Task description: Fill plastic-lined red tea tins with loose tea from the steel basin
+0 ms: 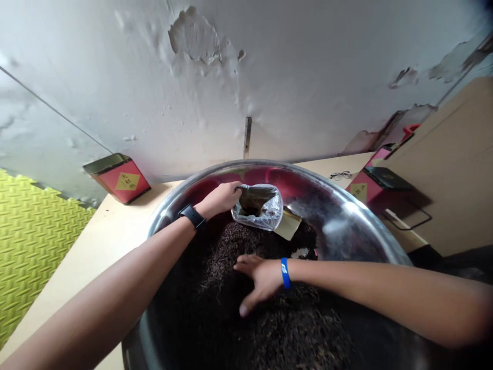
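Observation:
A large round metal basin (169, 210) holds a heap of dark loose tea leaves (300, 334). My left hand (223, 198), with a black watch on its wrist, pinches the rim of a clear plastic bag (265, 218) near the basin's far wall. The bag's mouth is spread and some dark stuff shows inside. My right hand (262, 280), wearing a blue wristband, lies low over the tea leaves with thumb and fingers apart. Some of its fingertips are hidden against the dark leaves. Beside the bag rests a yellowish flat piece (288, 224).
On the left of the wooden table (87, 267) stands an open red tin (125, 180). Another red tin (362, 190) is at the right, near a pair of glasses (341, 175). A peeling wall (308, 92) rises behind, and yellow-green foam matting (34, 241) lies at the left.

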Motion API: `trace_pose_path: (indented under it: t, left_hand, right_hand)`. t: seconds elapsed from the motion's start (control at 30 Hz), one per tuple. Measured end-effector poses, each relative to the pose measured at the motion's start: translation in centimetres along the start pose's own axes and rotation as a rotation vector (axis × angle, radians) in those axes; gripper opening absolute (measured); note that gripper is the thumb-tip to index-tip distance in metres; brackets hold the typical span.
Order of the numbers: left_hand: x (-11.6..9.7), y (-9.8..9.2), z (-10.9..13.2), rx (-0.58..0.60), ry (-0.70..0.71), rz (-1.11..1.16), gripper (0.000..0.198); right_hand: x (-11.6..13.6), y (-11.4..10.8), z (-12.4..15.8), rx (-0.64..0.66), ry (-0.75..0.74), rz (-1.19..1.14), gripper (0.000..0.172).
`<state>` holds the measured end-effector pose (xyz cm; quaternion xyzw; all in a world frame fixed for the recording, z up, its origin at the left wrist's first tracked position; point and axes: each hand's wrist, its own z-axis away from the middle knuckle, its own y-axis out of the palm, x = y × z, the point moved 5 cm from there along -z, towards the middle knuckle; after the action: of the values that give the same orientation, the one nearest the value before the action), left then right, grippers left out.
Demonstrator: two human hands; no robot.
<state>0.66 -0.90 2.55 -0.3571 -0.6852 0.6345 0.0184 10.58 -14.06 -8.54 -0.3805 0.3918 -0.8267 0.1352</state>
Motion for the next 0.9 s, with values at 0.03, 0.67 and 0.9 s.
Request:
trace_pose_path:
  t: [0.03,0.67,0.9]
  left_hand:
    - [0.0,0.0,0.0,-0.003,-0.001,0.003,0.030]
    - [-0.2,-0.2,0.0,0.012,0.035,0.021,0.030]
    - [-0.1,-0.1,0.1,0.013,0.037,0.001,0.030]
  right_hand:
    - [0.7,0.4,0.1,0.033,-0.015,0.005,0.105]
    - [-3.3,-3.4,-0.1,0.111,0.065,0.129,0.052]
    - [-7.9,-3.2,1.2,-0.118,0.451,0.092,0.049]
